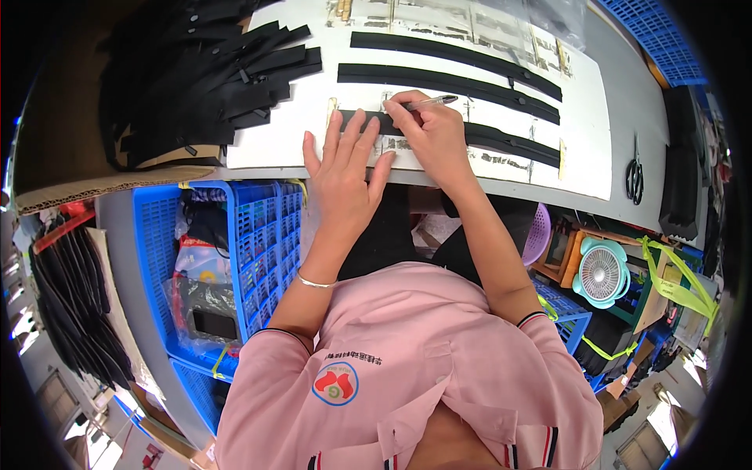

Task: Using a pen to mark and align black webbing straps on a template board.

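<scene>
My right hand [435,141] is closed around a pen [439,101], its fingertips close to a black fabric strip [513,143]. That strip lies crosswise along the near part of a white marked board [587,157]. My left hand [348,160] is flat with the fingers spread, pressing on the strip's left end and hiding part of it. Beyond it lie two more black strips, a middle one [446,82] and a far one [450,54], roughly parallel. Small dark pieces sit on them toward their right ends. The pen's writing tip is hidden by my fingers.
A large heap of black strips [235,86] covers the left side, beside a cardboard edge [117,186]. Black scissors [635,176] lie on the table at the right. Below the table edge stand a blue crate [235,258] and a small fan [601,274].
</scene>
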`<state>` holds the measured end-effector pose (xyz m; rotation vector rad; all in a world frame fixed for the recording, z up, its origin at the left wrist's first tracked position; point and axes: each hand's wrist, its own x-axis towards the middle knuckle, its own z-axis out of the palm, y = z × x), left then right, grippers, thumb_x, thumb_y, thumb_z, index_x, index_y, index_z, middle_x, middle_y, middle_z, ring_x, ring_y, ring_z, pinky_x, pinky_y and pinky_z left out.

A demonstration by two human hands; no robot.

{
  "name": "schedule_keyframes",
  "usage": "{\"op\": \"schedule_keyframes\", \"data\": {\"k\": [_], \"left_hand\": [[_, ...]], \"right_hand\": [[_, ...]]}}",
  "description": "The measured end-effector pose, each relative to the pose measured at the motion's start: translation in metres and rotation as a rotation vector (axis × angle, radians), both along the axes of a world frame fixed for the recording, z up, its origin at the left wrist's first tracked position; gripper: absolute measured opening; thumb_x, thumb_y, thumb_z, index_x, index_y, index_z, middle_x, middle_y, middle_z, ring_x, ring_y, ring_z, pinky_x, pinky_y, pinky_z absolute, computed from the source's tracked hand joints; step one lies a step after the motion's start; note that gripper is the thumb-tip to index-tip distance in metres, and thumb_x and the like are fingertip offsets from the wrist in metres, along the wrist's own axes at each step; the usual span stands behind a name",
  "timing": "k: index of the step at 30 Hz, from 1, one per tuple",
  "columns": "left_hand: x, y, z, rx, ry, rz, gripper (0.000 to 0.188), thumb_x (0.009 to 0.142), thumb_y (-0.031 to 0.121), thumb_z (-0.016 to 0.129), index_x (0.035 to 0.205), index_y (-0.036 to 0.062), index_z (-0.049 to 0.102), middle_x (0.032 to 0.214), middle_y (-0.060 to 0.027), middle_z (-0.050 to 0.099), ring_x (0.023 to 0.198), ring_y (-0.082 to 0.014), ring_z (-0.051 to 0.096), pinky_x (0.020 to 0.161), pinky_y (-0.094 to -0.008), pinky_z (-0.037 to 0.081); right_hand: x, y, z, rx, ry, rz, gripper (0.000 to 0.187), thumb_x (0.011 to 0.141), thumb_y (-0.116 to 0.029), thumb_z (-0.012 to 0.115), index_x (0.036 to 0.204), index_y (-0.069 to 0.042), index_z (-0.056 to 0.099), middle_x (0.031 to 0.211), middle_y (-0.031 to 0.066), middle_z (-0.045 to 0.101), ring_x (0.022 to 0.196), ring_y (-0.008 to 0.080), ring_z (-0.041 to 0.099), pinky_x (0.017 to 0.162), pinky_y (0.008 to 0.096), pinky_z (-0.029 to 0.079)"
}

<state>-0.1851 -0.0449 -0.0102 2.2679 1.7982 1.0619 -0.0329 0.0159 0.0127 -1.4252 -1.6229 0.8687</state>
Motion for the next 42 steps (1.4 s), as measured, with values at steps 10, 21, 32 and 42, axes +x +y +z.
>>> {"op": "schedule_keyframes", "data": {"k": [10, 21, 32, 42], "left_hand": [[0.0, 0.0, -0.001, 0.002, 0.002, 0.001, 0.045, 0.091, 0.027, 0.075, 0.132, 0.0116, 0.069, 0.139, -0.0079, 0.065, 0.141, -0.0316, 0.05, 0.12, -0.0579, 0.018], [0.002, 0.001, -0.004, -0.003, 0.005, -0.008, 0.044, 0.091, 0.027, 0.075, 0.131, 0.0115, 0.07, 0.141, -0.0082, 0.064, 0.142, -0.0325, 0.048, 0.121, -0.0574, 0.016], [-0.001, -0.003, 0.001, -0.081, 0.016, -0.015, 0.044, 0.095, 0.023, 0.072, 0.138, 0.0142, 0.067, 0.148, -0.0064, 0.059, 0.148, -0.0295, 0.041, 0.124, -0.0525, 0.013], [0.0, -0.001, 0.001, -0.061, 0.015, -0.018, 0.043, 0.093, 0.025, 0.074, 0.133, 0.0104, 0.07, 0.144, -0.009, 0.062, 0.147, -0.0329, 0.043, 0.122, -0.0568, 0.014]], "right_hand": [[-0.002, 0.0, -0.009, 0.103, 0.01, -0.069, 0.026, 0.095, -0.031, 0.071, 0.094, -0.007, 0.078, 0.067, 0.0084, 0.069, 0.056, 0.0204, 0.064, 0.055, 0.0312, 0.048], [0.007, -0.004, -0.004, 0.142, -0.063, 0.121, 0.023, 0.093, -0.02, 0.072, 0.089, 0.002, 0.076, 0.088, 0.0035, 0.077, 0.057, 0.0089, 0.057, 0.053, 0.0246, 0.045], [0.047, -0.014, 0.001, -0.043, 0.064, -0.021, 0.017, 0.095, -0.017, 0.071, 0.096, -0.001, 0.076, 0.07, 0.0007, 0.069, 0.062, 0.0038, 0.057, 0.056, 0.0213, 0.044], [0.089, -0.021, -0.002, 0.156, 0.089, -0.339, 0.017, 0.093, -0.016, 0.073, 0.087, 0.0, 0.076, 0.061, 0.0056, 0.066, 0.051, 0.0085, 0.058, 0.05, 0.0258, 0.043]]}}
